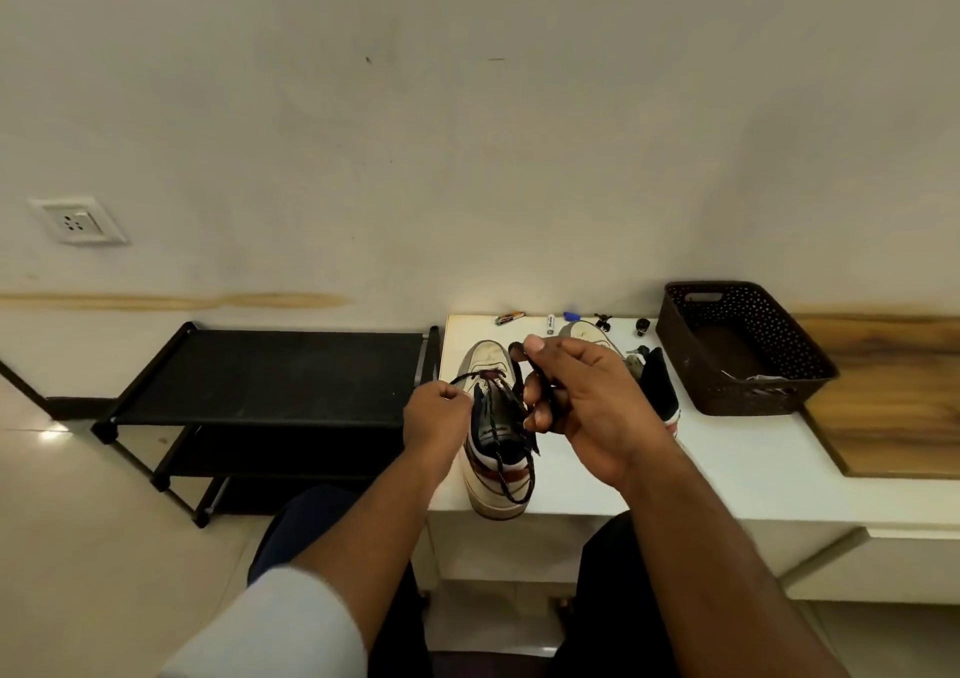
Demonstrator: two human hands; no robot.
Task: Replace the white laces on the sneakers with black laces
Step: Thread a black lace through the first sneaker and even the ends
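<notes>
The sneakers sit on the white counter (727, 464): the near sneaker (493, 449) stands with its heel at the front edge, close to the left front corner, toe pointing to the wall, and the second sneaker (652, 381) lies behind the right hand, toward the brown basket (737, 350) at the back edge. A black shoe rack (270, 376) stands just beside the counter's left edge. No white lace shows on the near sneaker; the black lace (511, 475) crosses its lowest eyelets and trails in a loop over the heel. The right hand (582, 402) is raised over the tongue, its grip curled round one run of the lace, thumb on top. The left hand (439, 415) pinches the other end at the shoe's left side, drawn taut from a toe eyelet. To do this step well, I judge both ends should be pulled to equal length first, then kept flat and untwisted while each tip is fed through the next eyelet.
</notes>
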